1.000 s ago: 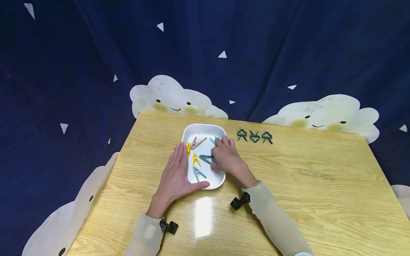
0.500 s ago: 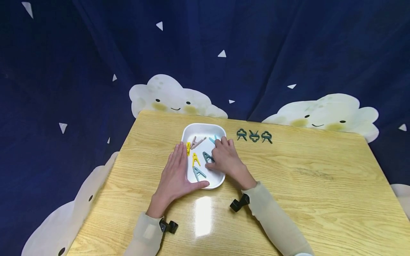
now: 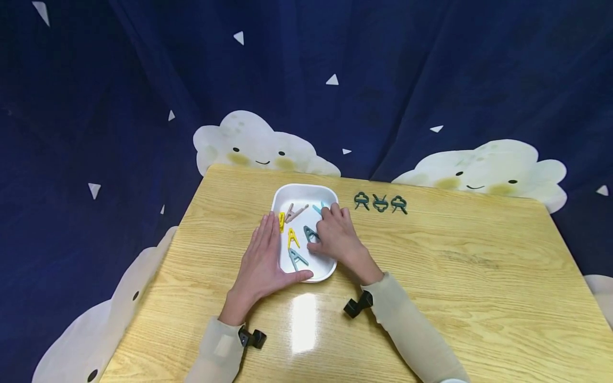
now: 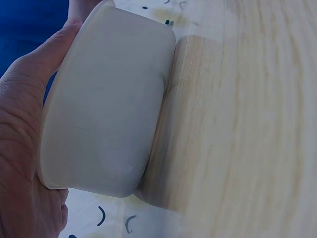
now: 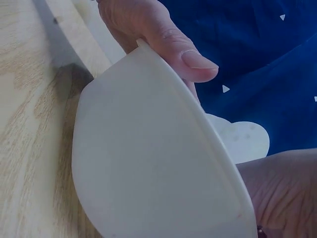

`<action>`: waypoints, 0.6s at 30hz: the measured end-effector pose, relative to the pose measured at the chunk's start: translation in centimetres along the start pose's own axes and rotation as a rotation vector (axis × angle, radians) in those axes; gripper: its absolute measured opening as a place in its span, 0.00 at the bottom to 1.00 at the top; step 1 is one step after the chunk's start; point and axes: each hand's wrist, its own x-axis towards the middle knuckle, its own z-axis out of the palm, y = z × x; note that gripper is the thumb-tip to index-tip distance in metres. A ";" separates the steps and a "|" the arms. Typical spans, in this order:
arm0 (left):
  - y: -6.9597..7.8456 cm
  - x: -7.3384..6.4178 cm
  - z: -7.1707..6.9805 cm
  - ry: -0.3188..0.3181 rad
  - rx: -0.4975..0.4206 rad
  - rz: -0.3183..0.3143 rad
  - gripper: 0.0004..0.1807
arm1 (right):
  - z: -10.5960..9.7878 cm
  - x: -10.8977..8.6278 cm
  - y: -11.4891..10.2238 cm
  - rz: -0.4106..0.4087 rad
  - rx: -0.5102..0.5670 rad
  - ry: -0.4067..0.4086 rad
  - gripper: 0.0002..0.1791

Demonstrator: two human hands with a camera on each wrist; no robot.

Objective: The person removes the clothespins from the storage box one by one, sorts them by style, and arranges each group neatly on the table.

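A white plastic basin (image 3: pixel 313 190) stands on the wooden table with several spring clips in it. My left hand (image 3: pixel 261 263) lies along its left side, fingers straight, thumb stretched over the near rim. In the left wrist view, that palm is beside the basin's wall (image 4: pixel 106 99). Over the right side, my right hand (image 3: pixel 337 234) has its fingers curled and pinches a dark green clip (image 3: pixel 309 233), whose far part is hidden beneath the hand. A light blue clip (image 3: pixel 318 209) shows by its knuckles. Left of these lie a yellow clip (image 3: pixel 293 238) and a grey-blue clip (image 3: pixel 297 258).
A pinkish clip (image 3: pixel 295 214) and another yellow clip (image 3: pixel 281 222) lie in the basin's upper left. Right of the basin, dark green clips (image 3: pixel 380 203) form a row on the table (image 3: pixel 455 276). A navy curtain (image 3: pixel 306 64) with clouds hangs behind.
Under my right hand the dark green clip has turned from pointing left to pointing up and left, and my thumb has shifted left. The left hand and basin stay put.
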 end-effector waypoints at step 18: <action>0.0 -0.1 0.0 -0.010 0.000 -0.005 0.82 | -0.7 -0.7 -0.7 -0.037 0.025 0.035 0.29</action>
